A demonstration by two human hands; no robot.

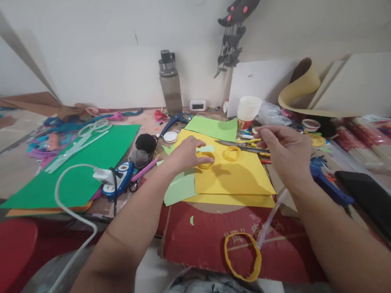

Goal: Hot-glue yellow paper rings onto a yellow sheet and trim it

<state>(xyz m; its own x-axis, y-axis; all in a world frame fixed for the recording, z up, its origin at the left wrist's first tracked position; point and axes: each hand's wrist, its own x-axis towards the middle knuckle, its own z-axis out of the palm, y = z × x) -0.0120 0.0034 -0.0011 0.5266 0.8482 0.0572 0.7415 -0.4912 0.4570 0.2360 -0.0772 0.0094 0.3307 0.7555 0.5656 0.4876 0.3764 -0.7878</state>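
My left hand (189, 153) reaches over the yellow sheets (232, 177), its fingers closed at the edge of a small yellow ring (207, 165). A second yellow ring (231, 154) lies just to the right on the same paper. My right hand (287, 154) is raised at the right side of the sheets, thumb and fingertips pinched together; what is between them, if anything, is too small to make out. Scissors (243, 147) lie beyond the yellow paper, close to the right fingertips. Nearest my body, a larger yellow loop (244, 276) rests over the red cardboard (197, 242).
Green sheets (113, 147) with white strips lie left, beside a blue-and-white power strip (118, 180) with a white cable. A water bottle (170, 87) and paper cup (248, 110) stand behind. A blue tool (328, 182) and black phone (378, 205) lie right.
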